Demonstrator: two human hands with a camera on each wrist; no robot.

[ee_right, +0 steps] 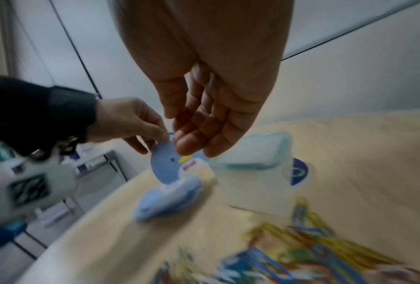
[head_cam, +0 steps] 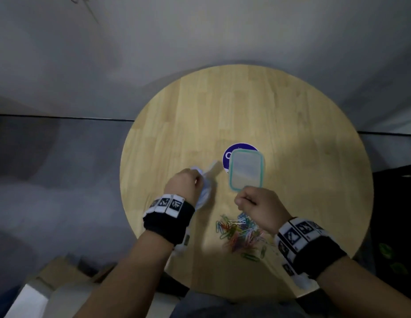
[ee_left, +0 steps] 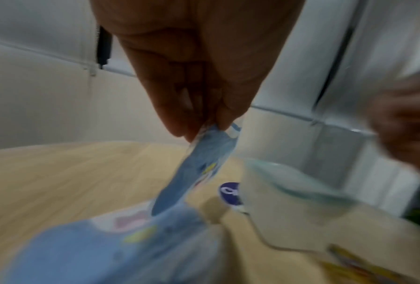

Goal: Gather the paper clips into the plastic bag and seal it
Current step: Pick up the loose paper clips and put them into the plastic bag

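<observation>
Your left hand (head_cam: 183,184) grip pinches the plastic bag (ee_right: 166,169) top; right hand (head_cam: 257,206) loosely curled, empty; paper clips (head_cam: 239,232) piled on tabletop (head_cam: 222,106); none look bagged; filling, sealing left.

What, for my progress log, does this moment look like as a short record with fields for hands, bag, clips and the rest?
left hand: pinches the top edge of the plastic bag, holding it up
right hand: above the paper clips, fingers loosely curled, nothing seen in it
plastic bag: blue, printed; lower part on the table
paper clips: coloured pile lying loose on the table
container: lidded, teal rim, partly over a purple sticker
</observation>
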